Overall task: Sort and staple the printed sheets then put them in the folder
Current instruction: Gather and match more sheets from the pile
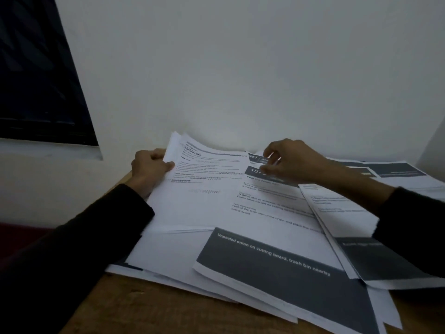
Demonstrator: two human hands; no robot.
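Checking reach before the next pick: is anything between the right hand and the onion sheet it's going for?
Nothing visible. The right hand already has its fingertips at the top edge of the white printed onion-peeling sheet, by the dark header bar. The left hand grips a separate white paper stack lying over that sheet's left part, clear of the right hand.

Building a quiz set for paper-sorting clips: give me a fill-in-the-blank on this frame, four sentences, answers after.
1. The left hand grips a stack of sheets by its ____ edge.
2. The right hand reaches to sheets near the ____.
3. The dark banner on the nearest sheet mentions an unpeeled ____.
4. The papers lie on a ____ table.

Answers: left; wall; onion; wooden
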